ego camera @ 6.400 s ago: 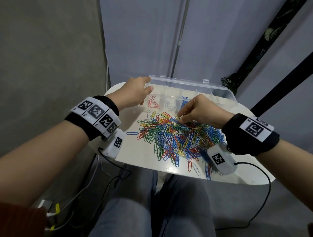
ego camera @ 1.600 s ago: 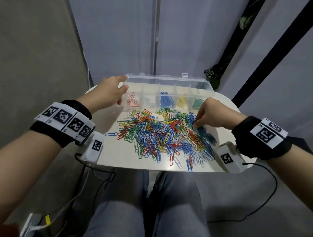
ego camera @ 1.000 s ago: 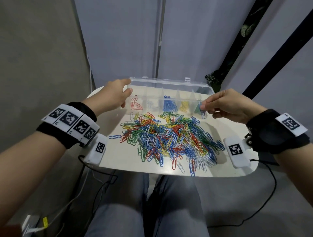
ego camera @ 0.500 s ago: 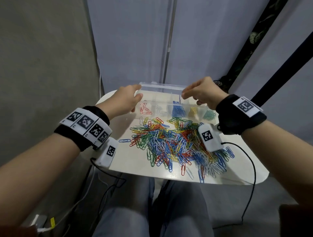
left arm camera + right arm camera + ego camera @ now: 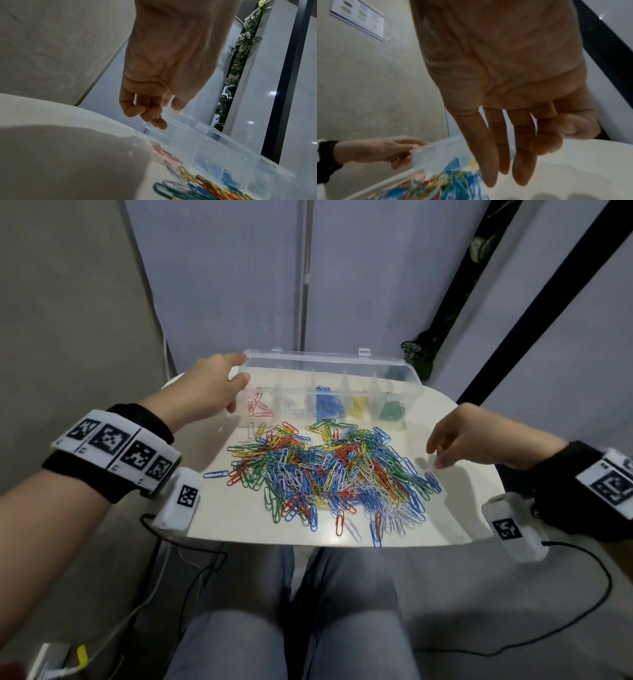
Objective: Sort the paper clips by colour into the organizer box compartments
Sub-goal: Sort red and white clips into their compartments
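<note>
The clear organizer box [image 5: 329,364] stands along the far edge of the white table [image 5: 233,515], its lid raised behind it. Inside, from left to right, lie red clips [image 5: 258,407], pale clips, blue clips [image 5: 329,405], yellow clips [image 5: 358,407] and green clips [image 5: 392,410], each lot in its own compartment. The mixed pile of paper clips [image 5: 329,474] spreads over the middle of the table just in front of the box. Bare table shows to the pile's right and along the near edge, where a few stray clips lie close to the rim.

The left hand [image 5: 209,392] grips the box's left end, its thumb on the rim and its fingers [image 5: 154,119] curled against the corner. The right hand [image 5: 469,436] hovers over the bare strip right of the pile, its fingers [image 5: 488,148] straight, loose and holding nothing. Half a second ago that hand was raised over the box's far rim; it has since come back towards the pile's right edge.
</note>
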{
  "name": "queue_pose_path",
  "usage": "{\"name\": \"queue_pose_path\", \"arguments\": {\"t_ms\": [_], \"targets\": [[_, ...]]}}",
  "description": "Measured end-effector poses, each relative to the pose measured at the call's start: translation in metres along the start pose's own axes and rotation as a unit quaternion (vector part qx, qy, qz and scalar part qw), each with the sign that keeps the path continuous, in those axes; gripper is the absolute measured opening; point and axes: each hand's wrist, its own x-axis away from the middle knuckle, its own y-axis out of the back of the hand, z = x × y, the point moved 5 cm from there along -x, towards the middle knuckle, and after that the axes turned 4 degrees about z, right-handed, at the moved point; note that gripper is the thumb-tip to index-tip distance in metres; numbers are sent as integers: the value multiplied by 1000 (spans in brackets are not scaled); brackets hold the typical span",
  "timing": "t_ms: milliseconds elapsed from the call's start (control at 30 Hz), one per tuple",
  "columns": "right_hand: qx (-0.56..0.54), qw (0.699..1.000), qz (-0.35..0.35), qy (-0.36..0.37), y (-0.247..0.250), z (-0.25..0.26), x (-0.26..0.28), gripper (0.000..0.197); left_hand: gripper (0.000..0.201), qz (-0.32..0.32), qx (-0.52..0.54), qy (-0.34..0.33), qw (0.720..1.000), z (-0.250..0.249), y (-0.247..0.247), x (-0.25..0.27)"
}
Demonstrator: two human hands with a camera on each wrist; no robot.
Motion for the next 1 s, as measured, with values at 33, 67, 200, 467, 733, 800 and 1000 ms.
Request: {"name": "queue_pose_path", "arguments": {"t_ms": [33, 67, 200, 467, 733, 800, 1000], "targets": [[12, 1000, 20, -11, -7, -6, 3, 22, 47, 0, -1, -1, 1000, -1, 0, 1], [22, 999, 38, -18, -15, -12, 6, 24, 47, -1, -1, -1, 1000, -2, 0, 2], [50, 998, 34, -3, -29, -13, 12, 30, 47, -2, -4, 1, 1000, -6, 1, 6], [8, 999, -35, 34, -26, 11, -1, 19, 47, -5, -7, 2, 1000, -10, 2, 9], [58, 997, -39, 44, -31, 27, -1, 19, 47, -11, -16, -1, 1000, -10, 1, 8], [57, 996, -44, 52, -31, 30, -3, 15, 47, -11, -15, 1, 1000, -10, 1, 9], [-7, 999, -27, 39, -28, 24, -10, 12, 46, -8, -5, 1, 1000, -9, 1, 8]]}}
